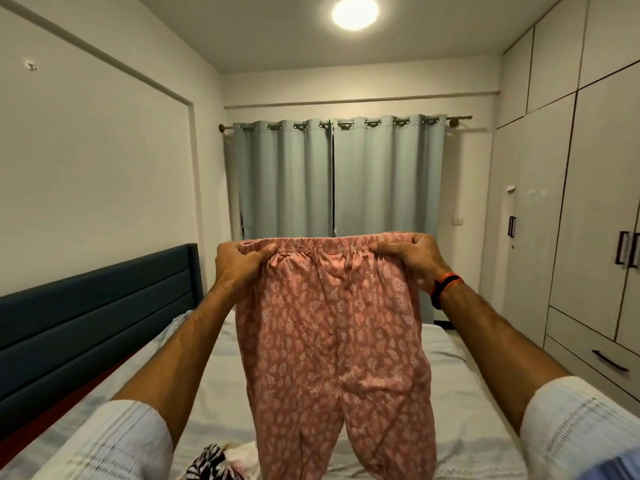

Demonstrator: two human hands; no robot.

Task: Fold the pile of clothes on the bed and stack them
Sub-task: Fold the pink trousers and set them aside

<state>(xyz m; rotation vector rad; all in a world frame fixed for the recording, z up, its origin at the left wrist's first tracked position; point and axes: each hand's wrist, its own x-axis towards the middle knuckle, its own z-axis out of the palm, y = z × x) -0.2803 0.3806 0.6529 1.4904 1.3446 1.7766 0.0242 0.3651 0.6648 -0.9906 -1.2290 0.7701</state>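
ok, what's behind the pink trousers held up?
Behind the pink floral trousers, gripped at the waistband by left hand and right hand: grey-green curtains above, bed sheet around. The mattress middle is covered.

pale-sheeted bed (460,393) bears a clothes heap (221,462) at near edge.

Glaring ceiling light (355,12), dim warm room, wide-angle bending at edges

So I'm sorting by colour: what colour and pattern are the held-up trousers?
Pink trousers with a white leaf print, head view.
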